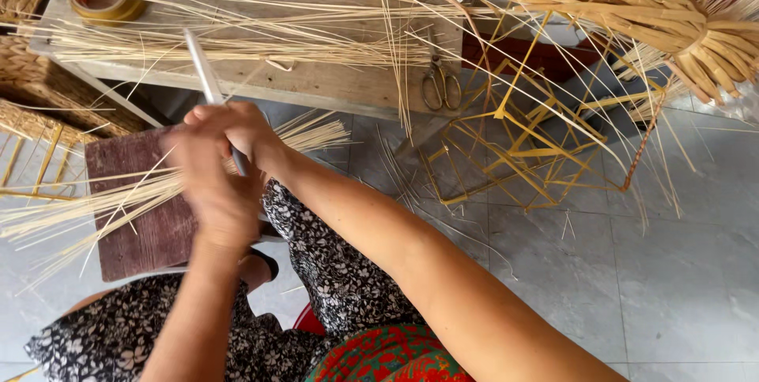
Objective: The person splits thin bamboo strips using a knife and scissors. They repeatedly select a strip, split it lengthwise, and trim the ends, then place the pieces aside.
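Together, both hands (221, 160) grip a knife (207, 81) above straw strips (118, 200).

Both bare forearms reach forward and meet above the knees. The left hand (217, 192) lies back-up, fingers curled down. The right hand (233, 130) sits just beyond it, seemingly clenched, though the left hand partly hides its fingers.
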